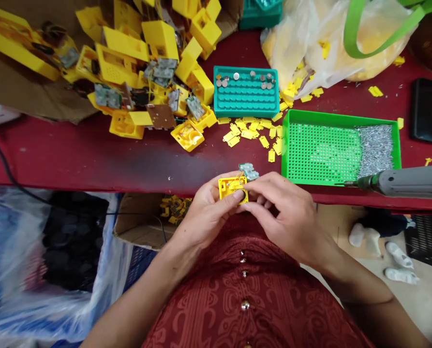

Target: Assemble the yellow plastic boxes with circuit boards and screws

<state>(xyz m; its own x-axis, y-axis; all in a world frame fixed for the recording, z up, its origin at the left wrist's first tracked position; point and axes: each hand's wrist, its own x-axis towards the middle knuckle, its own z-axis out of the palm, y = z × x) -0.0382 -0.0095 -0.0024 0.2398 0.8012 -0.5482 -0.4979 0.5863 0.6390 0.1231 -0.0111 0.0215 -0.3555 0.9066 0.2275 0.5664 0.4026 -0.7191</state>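
My left hand grips a small yellow plastic housing at the near edge of the red table, thumb pressed on its front. A small circuit board on thin wires sticks out past the housing's top. My right hand is closed against the housing's right side, its fingers pinched there. Both hands hover over my lap.
A pile of yellow housings and circuit boards lies on cardboard at the back left. A teal tray, loose yellow tabs, a green perforated tray with screws, an electric screwdriver, plastic bags and a phone surround it.
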